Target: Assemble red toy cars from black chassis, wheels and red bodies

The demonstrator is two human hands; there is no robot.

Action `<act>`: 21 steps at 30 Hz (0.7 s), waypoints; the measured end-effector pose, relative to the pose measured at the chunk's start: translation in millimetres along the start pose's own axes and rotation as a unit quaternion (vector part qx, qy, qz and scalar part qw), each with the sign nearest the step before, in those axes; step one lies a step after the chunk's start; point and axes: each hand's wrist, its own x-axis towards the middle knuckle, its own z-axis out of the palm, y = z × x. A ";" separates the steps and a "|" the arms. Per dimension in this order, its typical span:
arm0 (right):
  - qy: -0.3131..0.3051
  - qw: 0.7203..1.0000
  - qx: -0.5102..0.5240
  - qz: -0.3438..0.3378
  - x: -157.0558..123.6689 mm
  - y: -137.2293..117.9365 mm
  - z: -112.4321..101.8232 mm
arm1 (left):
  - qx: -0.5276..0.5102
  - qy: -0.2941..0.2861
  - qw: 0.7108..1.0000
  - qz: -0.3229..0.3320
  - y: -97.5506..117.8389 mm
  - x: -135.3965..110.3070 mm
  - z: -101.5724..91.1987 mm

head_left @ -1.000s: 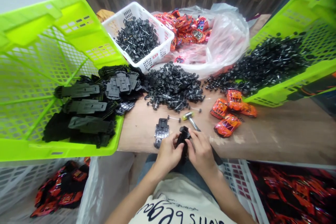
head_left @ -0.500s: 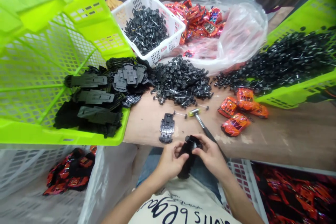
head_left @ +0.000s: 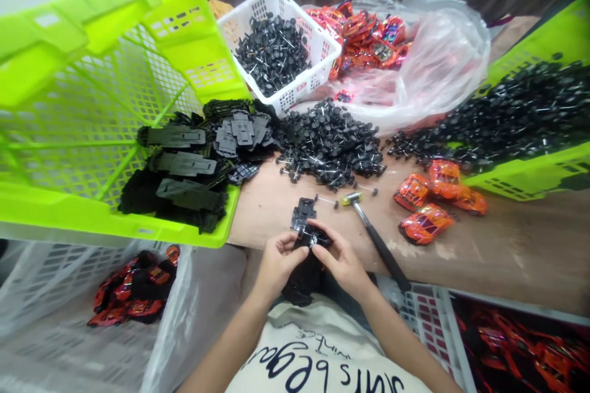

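Both hands are closed on a black toy car chassis (head_left: pixel 302 279) at the table's front edge. My left hand (head_left: pixel 279 261) grips its left side; my right hand (head_left: pixel 343 258) pinches its upper end, where thumbs and fingertips meet around a small shiny part too blurred to name. Just beyond my fingers another chassis (head_left: pixel 304 210) lies flat on the table, partly hidden by them. To its right are a loose wheel axle (head_left: pixel 326 201) and a hammer (head_left: pixel 380 239) with a yellow head and black handle.
A tilted green crate (head_left: pixel 225 215) of chassis stands left, another green crate (head_left: pixel 511 184) of wheel axles right. A white basket (head_left: pixel 299 89), an axle pile (head_left: pixel 332 144) and a plastic bag (head_left: pixel 442 73) of red car bodies lie behind. Several orange car bodies (head_left: pixel 426 223) sit right.
My hands have moved left and slightly up with the chassis, partly covering the one on the table. The fingers of my right hand have shifted at its upper end. The camera view has shifted slightly.
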 end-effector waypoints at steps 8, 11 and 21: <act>0.004 0.952 -0.297 -0.077 24.5 -0.9 -26.4 | -0.024 0.043 0.999 0.024 -0.8 11.7 -6.5; 0.106 0.846 -0.516 -0.085 52.0 7.2 -49.7 | -0.066 0.122 0.987 0.078 1.3 25.2 -16.3; 0.082 0.858 -0.478 -0.172 33.1 -7.5 -10.6 | -0.104 0.212 0.960 0.153 -17.6 51.1 -16.9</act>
